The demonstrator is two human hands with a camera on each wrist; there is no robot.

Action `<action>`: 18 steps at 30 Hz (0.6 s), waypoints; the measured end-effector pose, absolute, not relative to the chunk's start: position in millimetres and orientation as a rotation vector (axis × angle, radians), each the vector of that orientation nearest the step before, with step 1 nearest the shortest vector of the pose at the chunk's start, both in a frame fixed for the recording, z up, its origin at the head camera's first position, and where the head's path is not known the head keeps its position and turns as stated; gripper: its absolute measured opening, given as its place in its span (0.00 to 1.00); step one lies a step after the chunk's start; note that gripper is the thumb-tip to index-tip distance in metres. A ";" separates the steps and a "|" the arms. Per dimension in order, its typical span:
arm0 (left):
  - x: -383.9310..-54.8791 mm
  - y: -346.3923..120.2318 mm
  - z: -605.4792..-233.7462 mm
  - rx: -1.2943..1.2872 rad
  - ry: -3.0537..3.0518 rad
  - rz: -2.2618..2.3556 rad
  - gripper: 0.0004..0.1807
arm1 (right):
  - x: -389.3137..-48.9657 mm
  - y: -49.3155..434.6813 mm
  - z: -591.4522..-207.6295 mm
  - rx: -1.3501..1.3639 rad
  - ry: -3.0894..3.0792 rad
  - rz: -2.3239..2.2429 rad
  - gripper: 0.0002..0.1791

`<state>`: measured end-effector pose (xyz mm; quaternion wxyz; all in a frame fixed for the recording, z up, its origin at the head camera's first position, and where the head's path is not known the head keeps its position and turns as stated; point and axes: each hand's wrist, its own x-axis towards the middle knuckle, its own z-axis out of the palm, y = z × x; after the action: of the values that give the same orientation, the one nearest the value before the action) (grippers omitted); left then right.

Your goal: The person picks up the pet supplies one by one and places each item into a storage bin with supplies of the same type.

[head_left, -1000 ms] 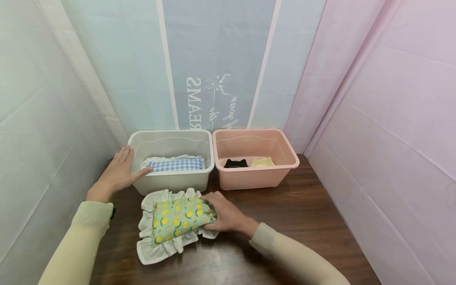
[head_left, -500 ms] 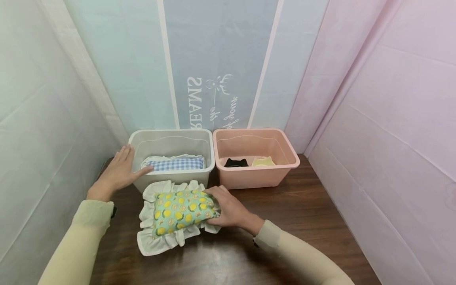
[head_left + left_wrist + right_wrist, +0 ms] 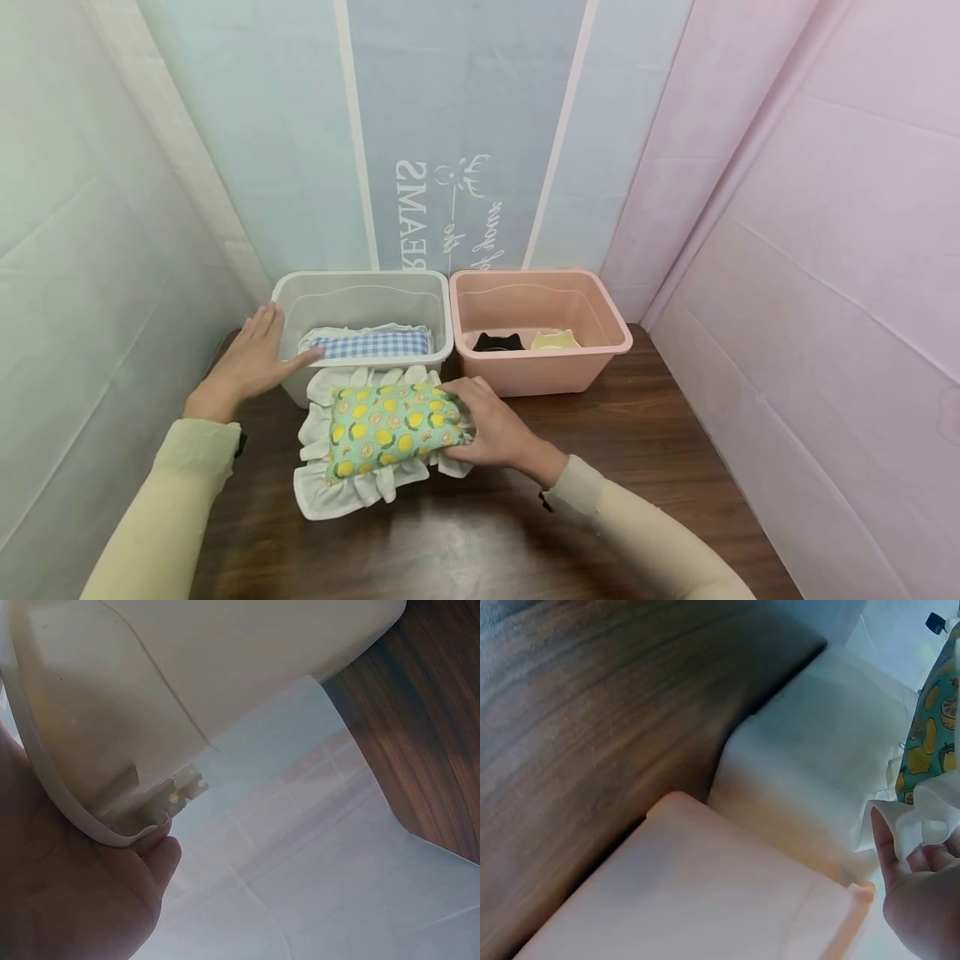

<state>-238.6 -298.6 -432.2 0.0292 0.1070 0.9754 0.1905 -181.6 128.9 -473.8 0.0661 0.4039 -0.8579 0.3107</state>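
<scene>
My right hand [image 3: 498,425] grips the right end of a small lemon-print cushion [image 3: 393,425] with a white ruffled border. The cushion is tilted in front of the white bin [image 3: 360,292], its far ruffle overlapping the bin's front wall in the head view. In the right wrist view, fingers [image 3: 885,844] fold into the white ruffle [image 3: 934,806]. At the white bin's left front corner rests my left hand [image 3: 251,362], fingers extended along the side and thumb over the front rim. A blue-and-white checked cushion [image 3: 375,343] with a white frill lies inside that bin.
A pink bin [image 3: 536,375] stands close against the white one on the right. It holds a black cat-eared item [image 3: 498,342] and a pale yellow one [image 3: 555,340]. Both bins sit on a dark wooden table [image 3: 637,467], with fabric walls on three sides.
My right hand has moved the lemon-print cushion away from me and slightly right, up against the white bin's front in the head view. My left hand has stayed at the bin's corner.
</scene>
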 end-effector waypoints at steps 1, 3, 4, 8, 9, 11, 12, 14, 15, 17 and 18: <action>-238.7 -298.6 -432.3 0.330 3.009 0.589 0.67 | -181.9 129.6 -472.6 1.218 -2.582 0.943 0.48; -238.6 -298.7 -432.3 0.331 3.009 0.591 0.67 | -182.2 131.2 -470.5 1.222 -2.564 0.951 0.48; -238.4 -298.6 -432.4 0.331 3.010 0.593 0.67 | -182.3 131.8 -469.7 1.228 -2.551 0.954 0.48; -237.3 -298.1 -432.5 0.336 3.013 0.592 0.67 | -181.8 134.7 -466.3 1.248 -2.508 0.951 0.48; -237.0 -298.0 -432.5 0.335 3.013 0.592 0.67 | -181.4 135.5 -465.2 1.252 -2.500 0.949 0.48; -236.4 -297.6 -432.6 0.335 3.011 0.593 0.67 | -180.8 137.2 -463.0 1.261 -2.481 0.945 0.49; -236.0 -297.6 -432.6 0.334 3.011 0.593 0.67 | -180.5 138.2 -461.9 1.264 -2.471 0.945 0.49; -235.5 -297.5 -432.8 0.333 3.014 0.593 0.67 | -180.4 139.9 -459.7 1.274 -2.448 0.947 0.49; -235.5 -297.5 -433.1 0.333 3.015 0.593 0.67 | -180.5 140.7 -458.6 1.279 -2.436 0.945 0.49; -235.6 -297.2 -433.3 0.331 3.016 0.592 0.67 | -180.6 142.3 -456.6 1.285 -2.422 0.946 0.49; -235.3 -297.3 -433.2 0.332 3.017 0.589 0.67 | -180.5 143.2 -455.6 1.285 -2.417 0.949 0.49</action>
<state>-235.3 -297.3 -433.2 0.0250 0.1072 0.9755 0.1906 -180.5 143.2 -455.6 0.1220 0.4404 -0.8280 0.3250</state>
